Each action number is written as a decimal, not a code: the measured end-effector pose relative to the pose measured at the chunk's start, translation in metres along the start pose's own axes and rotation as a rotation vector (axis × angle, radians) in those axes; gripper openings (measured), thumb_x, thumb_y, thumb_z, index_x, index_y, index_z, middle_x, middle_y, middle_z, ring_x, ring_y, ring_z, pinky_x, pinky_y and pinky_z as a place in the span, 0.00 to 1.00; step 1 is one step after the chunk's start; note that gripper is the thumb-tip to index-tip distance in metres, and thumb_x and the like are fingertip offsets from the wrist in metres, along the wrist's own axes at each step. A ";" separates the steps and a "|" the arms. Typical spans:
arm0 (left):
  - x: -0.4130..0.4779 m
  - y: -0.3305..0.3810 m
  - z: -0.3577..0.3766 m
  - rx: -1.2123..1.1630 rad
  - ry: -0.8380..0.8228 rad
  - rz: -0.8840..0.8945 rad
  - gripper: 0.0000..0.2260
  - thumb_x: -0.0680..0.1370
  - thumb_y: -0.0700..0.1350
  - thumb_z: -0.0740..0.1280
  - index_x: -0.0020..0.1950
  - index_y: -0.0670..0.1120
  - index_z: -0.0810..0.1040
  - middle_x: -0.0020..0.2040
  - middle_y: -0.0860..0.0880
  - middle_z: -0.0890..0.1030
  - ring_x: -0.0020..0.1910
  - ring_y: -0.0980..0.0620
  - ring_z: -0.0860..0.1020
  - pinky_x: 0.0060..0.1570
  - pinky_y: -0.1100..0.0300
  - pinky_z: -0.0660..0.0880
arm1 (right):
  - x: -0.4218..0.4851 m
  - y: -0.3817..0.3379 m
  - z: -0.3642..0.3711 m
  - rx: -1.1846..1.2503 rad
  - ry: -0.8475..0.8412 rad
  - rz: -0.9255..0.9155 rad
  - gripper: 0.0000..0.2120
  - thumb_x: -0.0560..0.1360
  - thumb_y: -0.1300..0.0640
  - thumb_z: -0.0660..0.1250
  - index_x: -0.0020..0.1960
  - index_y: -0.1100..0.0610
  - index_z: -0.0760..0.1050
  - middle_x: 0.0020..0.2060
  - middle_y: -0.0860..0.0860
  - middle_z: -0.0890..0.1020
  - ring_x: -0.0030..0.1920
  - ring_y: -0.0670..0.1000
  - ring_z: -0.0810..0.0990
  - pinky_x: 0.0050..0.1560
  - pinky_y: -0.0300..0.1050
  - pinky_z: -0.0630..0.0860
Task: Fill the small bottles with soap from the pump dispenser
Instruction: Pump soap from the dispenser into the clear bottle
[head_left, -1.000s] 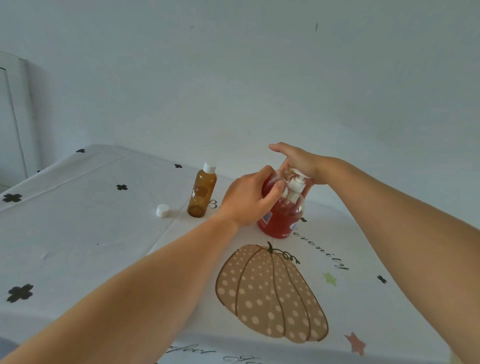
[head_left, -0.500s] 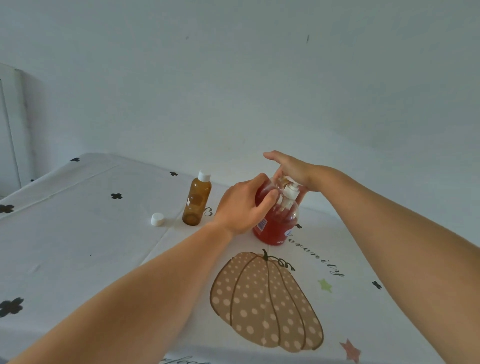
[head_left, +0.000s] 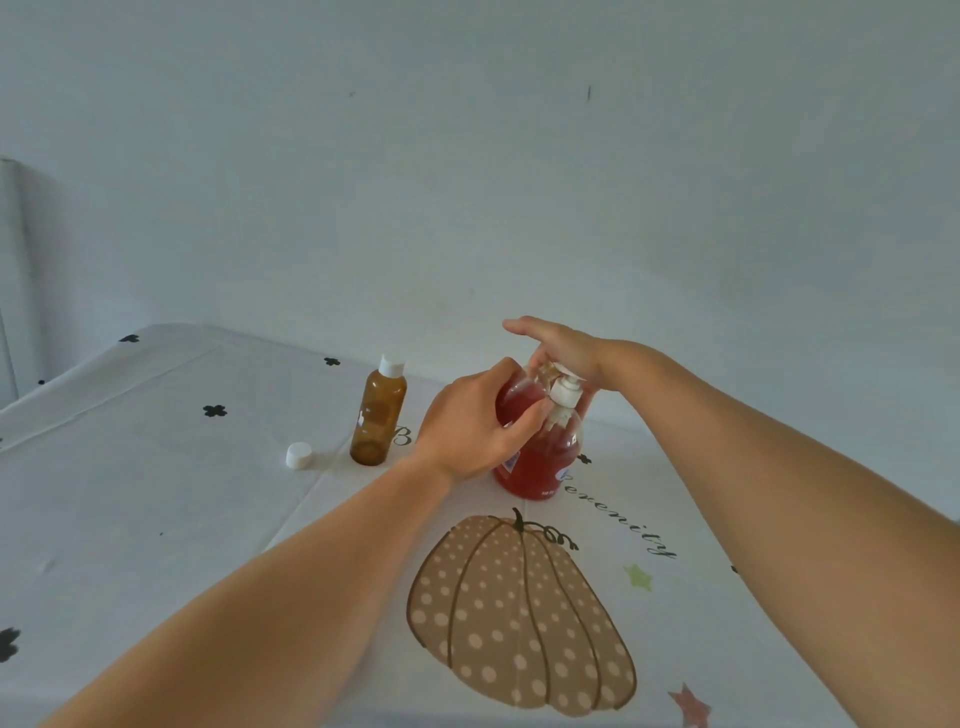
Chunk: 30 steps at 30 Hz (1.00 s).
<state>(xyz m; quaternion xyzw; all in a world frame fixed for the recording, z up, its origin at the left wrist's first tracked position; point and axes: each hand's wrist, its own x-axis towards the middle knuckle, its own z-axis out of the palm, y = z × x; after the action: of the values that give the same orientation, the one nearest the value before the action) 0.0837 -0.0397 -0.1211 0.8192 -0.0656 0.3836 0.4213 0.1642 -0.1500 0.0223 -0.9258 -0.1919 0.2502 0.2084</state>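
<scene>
Plain pale wall (head_left: 467, 156) stands behind a table with a white cloth (head_left: 156, 493), and the cloth has a big spotty pumpkin (head_left: 519, 613) drawn on it. Just past the pumpkin stands the pump dispenser (head_left: 540, 462), full of red soap. My left hand (head_left: 478, 421) is curled tight round a small bottle (head_left: 517, 400) and holds it up against the dispenser, right beside the white pump (head_left: 566, 389). Most of that bottle is hidden by my fingers. My right hand (head_left: 566, 348) lies flat on top of the pump with the thumb sticking straight out, and it is not wrapped round anything I can see. To the left, a brown bottle (head_left: 376, 415) stands upright with its white top on. A loose white cap (head_left: 298, 456) lies on the cloth just beside it.
</scene>
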 end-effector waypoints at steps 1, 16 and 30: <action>0.000 0.001 0.000 0.000 0.002 0.005 0.14 0.80 0.63 0.68 0.50 0.53 0.76 0.39 0.56 0.83 0.39 0.56 0.82 0.41 0.48 0.80 | 0.001 0.001 0.001 0.000 0.022 0.001 0.42 0.79 0.25 0.52 0.48 0.63 0.84 0.44 0.68 0.86 0.46 0.69 0.88 0.50 0.64 0.85; -0.001 0.000 0.001 0.008 0.006 0.007 0.13 0.81 0.63 0.67 0.51 0.54 0.76 0.40 0.57 0.83 0.39 0.57 0.82 0.41 0.49 0.81 | 0.005 0.001 0.001 -0.029 0.049 0.000 0.43 0.79 0.25 0.51 0.47 0.64 0.82 0.48 0.70 0.86 0.49 0.72 0.87 0.51 0.64 0.85; -0.001 0.001 -0.001 0.003 -0.006 0.005 0.13 0.81 0.62 0.68 0.51 0.54 0.75 0.40 0.56 0.83 0.39 0.57 0.82 0.42 0.48 0.81 | 0.007 0.000 -0.005 -0.032 -0.030 0.010 0.48 0.78 0.23 0.50 0.53 0.66 0.85 0.48 0.69 0.86 0.49 0.71 0.88 0.54 0.69 0.84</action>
<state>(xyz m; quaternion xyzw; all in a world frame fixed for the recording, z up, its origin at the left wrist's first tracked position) 0.0815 -0.0397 -0.1209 0.8207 -0.0685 0.3823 0.4189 0.1722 -0.1482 0.0237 -0.9262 -0.1943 0.2618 0.1892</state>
